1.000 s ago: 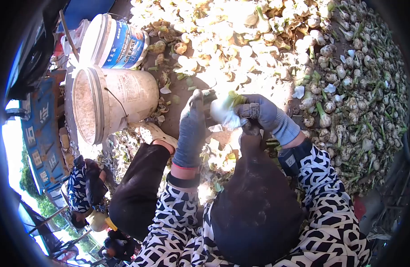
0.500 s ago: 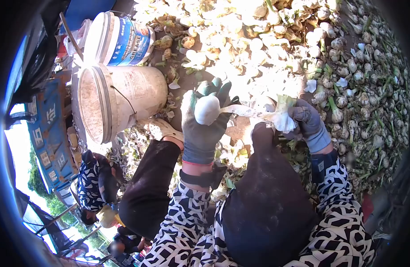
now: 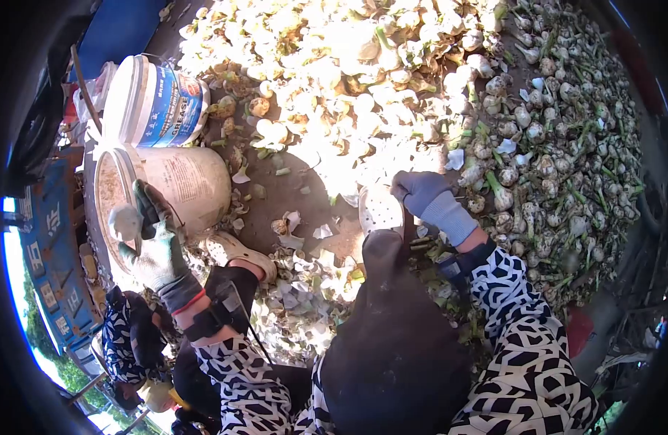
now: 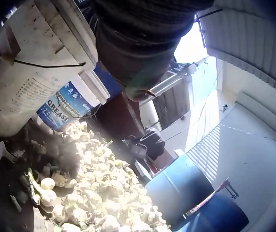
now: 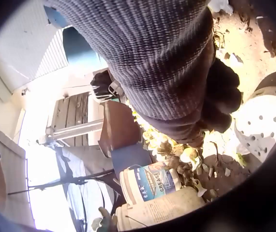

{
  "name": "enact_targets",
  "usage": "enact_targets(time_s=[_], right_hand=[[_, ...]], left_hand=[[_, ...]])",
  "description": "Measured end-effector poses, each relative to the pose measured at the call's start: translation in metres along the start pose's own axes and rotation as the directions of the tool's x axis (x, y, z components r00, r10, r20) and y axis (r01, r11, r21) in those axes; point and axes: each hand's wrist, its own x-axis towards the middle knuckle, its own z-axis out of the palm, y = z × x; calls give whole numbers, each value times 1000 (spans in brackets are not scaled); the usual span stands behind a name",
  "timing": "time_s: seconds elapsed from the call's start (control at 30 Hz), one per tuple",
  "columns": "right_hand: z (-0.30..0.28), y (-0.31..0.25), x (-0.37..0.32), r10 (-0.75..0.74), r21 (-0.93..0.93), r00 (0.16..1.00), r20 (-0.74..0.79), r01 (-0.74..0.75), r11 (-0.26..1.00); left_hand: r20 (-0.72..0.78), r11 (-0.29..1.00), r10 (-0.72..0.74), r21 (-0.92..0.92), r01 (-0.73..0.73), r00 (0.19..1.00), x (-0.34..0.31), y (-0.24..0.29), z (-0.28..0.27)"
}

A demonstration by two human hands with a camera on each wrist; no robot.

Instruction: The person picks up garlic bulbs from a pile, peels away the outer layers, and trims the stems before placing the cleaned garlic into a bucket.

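My gloved left hand [image 3: 158, 250] is at the mouth of the lying-angled white bucket [image 3: 196, 181], its fingers extended and spread. A peeled white garlic bulb [image 3: 123, 222] shows between those fingers and the thumb, overlapping the bucket's opening. My gloved right hand [image 3: 432, 199] is curled into a fist above a white clog [image 3: 381, 210], with nothing visible in it. In the right wrist view its dark fingers [image 5: 222, 94] are bent, and the grey knitted cuff hides much of the hand.
A second bucket [image 3: 163, 105] with a blue grease label stands beyond the first. Trimmed garlic and skins [image 3: 348, 94] cover the ground ahead. Unpeeled garlic with stalks [image 3: 566, 167] lies heaped at the right. Another person [image 3: 131, 337] sits at the left.
My left hand has carried the bulb leftward to the bucket. The right hand has pulled the papery outer skin and stalk off the bulb, which no longer show in it.
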Motion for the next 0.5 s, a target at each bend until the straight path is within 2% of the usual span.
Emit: enact_targets(time_s=[0.03, 0.07, 0.1, 0.13, 0.17, 0.2, 0.23, 0.27, 0.3, 0.33, 0.37, 0.4, 0.43, 0.47, 0.5], right_hand=[[-8, 14, 4, 12, -35, 980, -200, -19, 999], [-15, 26, 9, 17, -65, 919, -395, -46, 997], [-25, 31, 18, -15, -223, 874, -486, -107, 969], [-34, 37, 26, -60, -367, 827, -559, -181, 913], [-38, 37, 40, 61, -454, 896, -441, -281, 845], [-29, 56, 56, -78, -563, 882, -464, -225, 795], [-18, 78, 81, 82, -514, 865, -495, -368, 775], [-15, 92, 97, 235, -461, 822, -520, -501, 732], [-21, 93, 96, 19, -460, 853, -521, -299, 836], [-20, 92, 91, 15, -464, 859, -512, -291, 837], [-16, 90, 82, 93, 98, 902, -422, -57, 994], [-14, 84, 72, 97, 647, 948, -303, 130, 751], [-31, 36, 40, 180, 835, 961, -211, 82, 545], [-27, 28, 28, 79, 868, 980, -181, 122, 481], [-22, 13, 15, 54, 917, 982, -179, 146, 372]], left_hand=[[-1, 997, -10, 73, 10, 1000, -3, 9, -4], [0, 989, -22, 145, 21, 1000, -2, 12, -11], [-150, 934, 84, 356, -26, 985, -8, -8, -11], [-174, 920, -26, 382, 91, 984, -17, -23, -23], [-101, 900, -301, 300, 317, 948, -18, -31, -52], [-401, 832, -245, 381, 403, 883, -35, -74, -29], [-427, 759, -321, 417, 499, 845, -47, -104, -32], [-382, 643, -373, 551, 532, 846, -55, -128, -51], [-338, 508, -401, 692, 514, 852, -65, -153, -51], [-210, 395, -445, 827, 401, 870, -73, -173, -55], [-163, 247, -501, 914, 322, 850, -77, -191, -50], [-256, 112, -491, 929, 351, 833, -81, -210, -34], [-83, -52, -434, 996, 67, 897, -84, -226, -36], [112, 45, -420, 994, -103, 900, -83, -239, -30], [31, 204, -494, 976, 81, 869, -81, -248, -37]])
